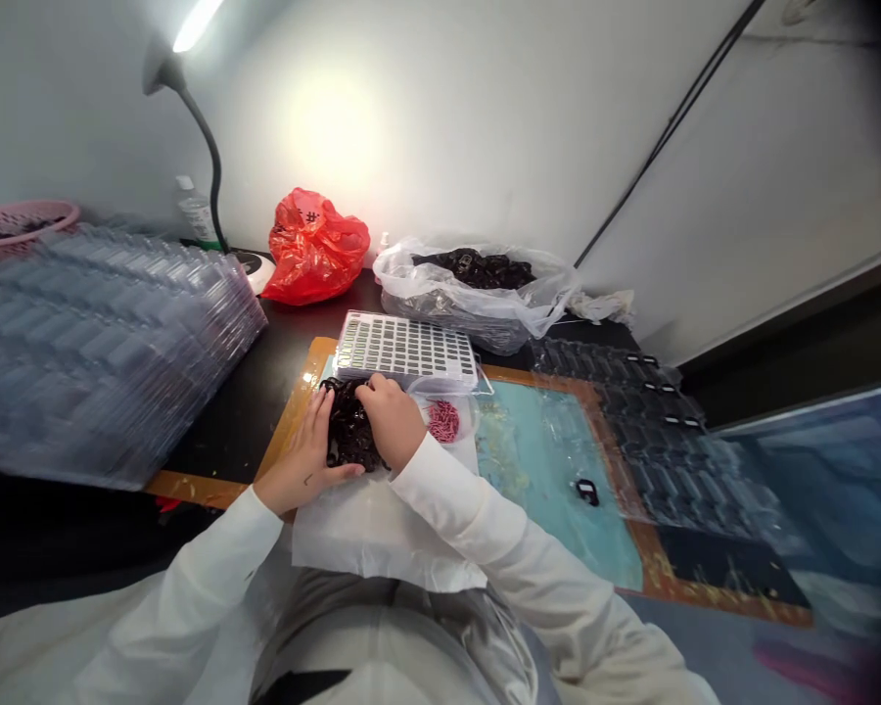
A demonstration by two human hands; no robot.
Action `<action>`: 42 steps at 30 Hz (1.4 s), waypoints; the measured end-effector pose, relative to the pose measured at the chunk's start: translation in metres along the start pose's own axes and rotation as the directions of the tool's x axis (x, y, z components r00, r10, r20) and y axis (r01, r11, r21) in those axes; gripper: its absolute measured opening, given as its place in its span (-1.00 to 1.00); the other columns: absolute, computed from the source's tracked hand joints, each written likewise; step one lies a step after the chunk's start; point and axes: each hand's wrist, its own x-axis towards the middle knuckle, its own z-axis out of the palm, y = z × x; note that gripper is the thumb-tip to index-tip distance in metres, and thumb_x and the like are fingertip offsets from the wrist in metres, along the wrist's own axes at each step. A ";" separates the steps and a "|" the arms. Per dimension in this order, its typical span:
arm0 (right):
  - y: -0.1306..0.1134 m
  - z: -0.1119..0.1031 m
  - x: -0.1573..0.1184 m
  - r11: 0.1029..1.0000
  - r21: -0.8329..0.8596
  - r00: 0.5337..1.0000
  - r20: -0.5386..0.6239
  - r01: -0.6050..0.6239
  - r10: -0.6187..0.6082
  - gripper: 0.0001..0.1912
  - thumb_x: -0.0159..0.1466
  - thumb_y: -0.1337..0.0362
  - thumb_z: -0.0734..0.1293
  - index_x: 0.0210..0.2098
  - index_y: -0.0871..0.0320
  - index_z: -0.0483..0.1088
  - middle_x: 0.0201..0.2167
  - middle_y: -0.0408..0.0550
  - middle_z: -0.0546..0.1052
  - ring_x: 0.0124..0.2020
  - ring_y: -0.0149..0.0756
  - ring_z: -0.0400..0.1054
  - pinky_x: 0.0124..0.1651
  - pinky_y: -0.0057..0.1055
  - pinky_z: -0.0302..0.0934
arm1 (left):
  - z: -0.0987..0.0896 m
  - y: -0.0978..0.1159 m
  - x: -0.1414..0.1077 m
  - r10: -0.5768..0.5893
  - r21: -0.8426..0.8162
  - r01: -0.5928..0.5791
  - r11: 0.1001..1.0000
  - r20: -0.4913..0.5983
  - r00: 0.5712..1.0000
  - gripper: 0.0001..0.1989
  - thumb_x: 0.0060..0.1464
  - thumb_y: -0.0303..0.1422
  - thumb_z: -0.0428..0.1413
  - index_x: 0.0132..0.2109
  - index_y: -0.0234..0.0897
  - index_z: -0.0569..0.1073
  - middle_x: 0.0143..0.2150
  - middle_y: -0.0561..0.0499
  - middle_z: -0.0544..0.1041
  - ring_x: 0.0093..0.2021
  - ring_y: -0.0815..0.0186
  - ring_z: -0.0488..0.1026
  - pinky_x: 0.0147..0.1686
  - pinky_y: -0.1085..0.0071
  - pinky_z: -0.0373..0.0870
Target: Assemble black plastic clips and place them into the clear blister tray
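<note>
Clear plastic trays (110,362): one tall stack, layers uncountable, at nine to ten o'clock from the hands. Blue-green mat (615,548): one, three to four o'clock. Loose clear trays (653,441): several, overlapping, count unclear, three o'clock, beyond the mat. White bag (451,304): one, filled with black pieces (477,269) too tangled to count, one to two o'clock. Red bag (315,255): one, between eleven and twelve. Gridded white tray (447,375): one, near one o'clock, just beside the heap. Hands: two. Left hand (304,462), fingers extended, thumb parted, cupping the heap without closing on it; right hand (394,423), fingers bent inward, any grip on a piece hidden. Black heap (348,431): one, between both palms, touched by left at nine o'clock and right at two, neither clearly nearer; visible length roughly twelve to six; pieces uncountable. Clear dish (472,416): one, three o'clock, just beside the right hand. Lone black piece (587,492): one, on the mat, between three and four. Pink pieces (442,421): many, uncounted, inside the dish.
</note>
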 end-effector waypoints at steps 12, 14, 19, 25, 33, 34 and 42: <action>0.105 -0.048 -0.076 0.983 -0.006 0.882 -0.442 -0.186 0.164 -0.86 0.34 0.29 0.32 -0.21 0.07 0.54 -0.27 -0.11 0.57 -0.25 -0.29 0.34 -0.29 -0.41 0.11 | -0.060 0.050 -0.015 0.381 0.220 -0.343 0.913 -0.169 0.909 -0.85 0.18 -0.37 0.14 -0.09 -0.14 0.47 -0.05 -0.03 0.42 0.00 0.24 0.39 0.01 0.27 0.35; 0.114 -0.045 -0.070 0.985 -0.112 0.963 -0.249 -0.131 0.099 -0.86 0.33 0.32 0.33 -0.21 0.04 0.55 -0.27 -0.11 0.57 -0.24 -0.28 0.35 -0.35 -0.41 0.08 | -0.053 0.063 -0.009 0.436 0.272 -0.385 0.882 -0.164 0.885 -0.88 0.16 -0.38 0.16 -0.13 -0.18 0.48 -0.13 -0.01 0.44 -0.11 0.27 0.40 -0.08 0.29 0.35; 0.104 -0.036 -0.042 0.943 -0.334 0.982 0.174 -0.012 0.074 -0.79 0.34 0.39 0.25 -0.30 0.15 0.54 -0.29 0.04 0.56 -0.15 -0.13 0.34 -0.33 -0.38 0.10 | -0.016 0.071 0.011 0.501 0.469 -0.439 0.767 -0.008 0.866 -0.68 0.13 -0.25 0.19 0.01 -0.24 0.46 -0.07 -0.08 0.49 -0.09 0.13 0.42 -0.14 0.19 0.34; 0.103 -0.032 -0.031 0.936 -0.350 0.974 0.223 0.034 0.048 -0.74 0.34 0.41 0.22 -0.28 0.24 0.57 -0.28 0.16 0.56 -0.12 -0.06 0.38 -0.28 -0.31 0.14 | -0.006 0.055 0.012 0.440 0.477 -0.399 0.783 0.028 0.897 -0.69 0.16 -0.24 0.16 0.02 -0.24 0.46 -0.08 -0.09 0.50 -0.11 0.12 0.41 -0.16 0.18 0.34; 0.105 -0.031 -0.027 0.928 -0.361 0.974 0.228 0.091 -0.007 -0.73 0.33 0.39 0.22 -0.26 0.23 0.58 -0.28 0.15 0.58 -0.14 -0.05 0.41 -0.26 -0.27 0.09 | -0.009 0.055 0.010 0.395 0.404 -0.372 0.836 0.028 0.918 -0.72 0.19 -0.27 0.13 0.01 -0.29 0.47 -0.13 -0.07 0.52 -0.16 0.16 0.41 -0.16 0.19 0.36; 0.104 -0.031 -0.027 0.928 -0.360 0.973 0.230 0.092 -0.008 -0.73 0.34 0.39 0.22 -0.26 0.24 0.58 -0.28 0.15 0.58 -0.14 -0.05 0.41 -0.26 -0.27 0.08 | -0.010 0.056 0.010 0.385 0.404 -0.364 0.839 0.032 0.922 -0.72 0.19 -0.26 0.13 0.00 -0.29 0.47 -0.14 -0.06 0.52 -0.16 0.16 0.41 -0.16 0.19 0.36; 0.105 -0.027 -0.023 0.929 -0.359 0.972 0.234 0.093 -0.007 -0.72 0.31 0.41 0.21 -0.26 0.28 0.58 -0.30 0.21 0.58 -0.14 -0.02 0.43 -0.26 -0.26 0.05 | -0.012 0.062 0.011 0.295 0.344 -0.297 0.891 0.058 0.954 -0.73 0.20 -0.27 0.11 0.00 -0.29 0.47 -0.14 -0.08 0.53 -0.15 0.16 0.42 -0.12 0.17 0.38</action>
